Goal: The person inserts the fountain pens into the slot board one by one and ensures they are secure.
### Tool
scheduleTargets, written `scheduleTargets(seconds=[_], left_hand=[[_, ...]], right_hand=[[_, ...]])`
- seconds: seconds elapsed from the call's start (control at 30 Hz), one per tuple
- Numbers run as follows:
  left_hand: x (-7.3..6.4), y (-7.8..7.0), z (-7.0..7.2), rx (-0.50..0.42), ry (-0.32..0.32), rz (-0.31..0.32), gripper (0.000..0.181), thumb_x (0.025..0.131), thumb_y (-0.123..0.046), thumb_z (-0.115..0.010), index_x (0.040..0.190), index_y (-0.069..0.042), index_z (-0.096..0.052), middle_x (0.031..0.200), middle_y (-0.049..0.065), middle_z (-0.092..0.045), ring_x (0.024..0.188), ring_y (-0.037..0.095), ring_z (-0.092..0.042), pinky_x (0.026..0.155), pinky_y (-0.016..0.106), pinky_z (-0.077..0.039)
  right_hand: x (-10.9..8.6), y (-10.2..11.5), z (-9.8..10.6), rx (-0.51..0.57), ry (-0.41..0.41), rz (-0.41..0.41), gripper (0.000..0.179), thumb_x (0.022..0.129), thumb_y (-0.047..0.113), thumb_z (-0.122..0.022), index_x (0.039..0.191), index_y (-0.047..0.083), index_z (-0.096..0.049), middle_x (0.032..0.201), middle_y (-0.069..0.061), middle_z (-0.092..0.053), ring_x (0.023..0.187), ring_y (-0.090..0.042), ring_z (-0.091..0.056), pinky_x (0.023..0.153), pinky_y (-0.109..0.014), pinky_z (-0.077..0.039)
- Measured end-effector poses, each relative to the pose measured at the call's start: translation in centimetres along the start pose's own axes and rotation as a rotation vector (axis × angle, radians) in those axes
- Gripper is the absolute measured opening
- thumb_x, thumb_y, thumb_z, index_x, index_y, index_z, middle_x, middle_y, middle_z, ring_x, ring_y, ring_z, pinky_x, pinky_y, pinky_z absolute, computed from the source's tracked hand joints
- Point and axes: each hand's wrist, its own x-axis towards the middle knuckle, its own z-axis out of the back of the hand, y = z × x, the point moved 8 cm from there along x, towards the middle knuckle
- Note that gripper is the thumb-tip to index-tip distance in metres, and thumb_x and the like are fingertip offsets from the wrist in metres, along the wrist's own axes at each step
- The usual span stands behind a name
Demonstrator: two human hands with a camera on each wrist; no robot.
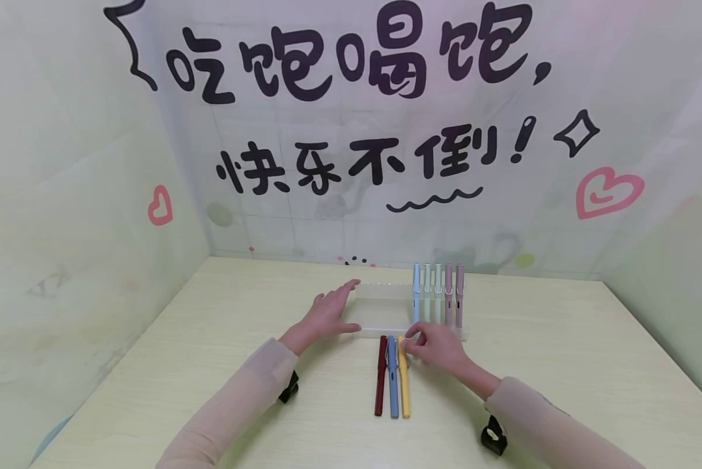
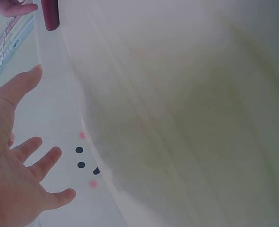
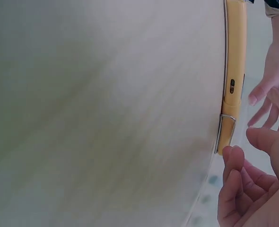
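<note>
A clear pen rack (image 1: 380, 329) stands at the back middle. Several capped pens lean in its right part: one light blue pen (image 1: 417, 293), two pale green pens and two mauve pens (image 1: 459, 296). At the rack's left end is my left hand (image 1: 326, 314), fingers spread, thumb by the front edge and fingertips by the back edge. A dark red pen (image 1: 380, 378), a blue pen (image 1: 393, 378) and a yellow pen (image 3: 235, 56) lie side by side in front. My right hand (image 1: 439, 348) has its fingers bent at the yellow pen's clip end, thumb and forefinger apart.
The pale wooden table (image 1: 210, 384) meets a printed cloth backdrop (image 1: 339, 228) behind the rack, with cloth sides left and right. Black wrist straps show under both sleeves. A blue edge (image 1: 51, 440) shows at the far left.
</note>
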Motion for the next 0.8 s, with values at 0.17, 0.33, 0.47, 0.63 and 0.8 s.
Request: scheduleTargets(seconds=[0.17, 0.33, 0.47, 0.63, 0.8], left_hand=[[0.0, 0.1, 0.0, -0.001, 0.0, 0.004, 0.091, 0.07, -0.036, -0.074, 0.139, -0.014, -0.019, 0.132, 0.008, -0.041, 0.111, 0.027, -0.045, 0.091, 0.055, -0.024], [0.0, 0.1, -0.1, -0.005, 0.001, 0.004, 0.091, 0.07, -0.036, -0.074, 0.139, -0.015, -0.019, 0.132, 0.007, -0.04, 0.111, 0.026, -0.044, 0.091, 0.055, -0.023], [0.0, 0.1, -0.1, -0.006, 0.003, 0.006, 0.091, 0.07, -0.036, -0.074, 0.139, -0.014, -0.019, 0.132, 0.008, -0.04, 0.112, 0.027, -0.044, 0.092, 0.055, -0.023], [0.1, 0.1, -0.2, 0.001, 0.006, 0.009, 0.091, 0.07, -0.036, -0.074, 0.139, -0.013, -0.019, 0.133, 0.008, -0.039, 0.113, 0.026, -0.044, 0.091, 0.055, -0.023], [0.1, 0.1, -0.2, 0.003, 0.005, 0.006, 0.091, 0.07, -0.036, -0.074, 0.139, -0.013, -0.019, 0.133, 0.008, -0.039, 0.113, 0.026, -0.044, 0.091, 0.056, -0.023]], right_hand=[[0.1, 0.6, -0.3, -0.089, 0.013, -0.003, 0.022, 0.075, 0.022, -0.069, 0.088, 0.006, -0.063, 0.058, 0.008, -0.051, 0.049, -0.007, -0.046, 0.043, -0.023, -0.039], [0.0, 1.0, -0.5, -0.111, 0.038, -0.032, 0.025, 0.074, 0.019, -0.069, 0.092, 0.004, -0.061, 0.058, 0.006, -0.051, 0.048, -0.008, -0.045, 0.042, -0.024, -0.038], [-0.1, 1.0, -0.8, -0.13, 0.063, -0.064, 0.029, 0.073, 0.021, -0.07, 0.093, 0.003, -0.061, 0.059, 0.005, -0.051, 0.048, -0.009, -0.046, 0.042, -0.025, -0.038], [-0.1, 0.7, -1.2, -0.163, 0.097, -0.085, 0.032, 0.072, 0.024, -0.071, 0.095, 0.002, -0.062, 0.06, 0.005, -0.052, 0.05, -0.008, -0.046, 0.043, -0.024, -0.038], [-0.1, 0.6, -1.4, -0.164, 0.108, -0.074, 0.031, 0.072, 0.024, -0.071, 0.092, 0.003, -0.061, 0.06, 0.005, -0.052, 0.05, -0.008, -0.046, 0.043, -0.024, -0.038]])
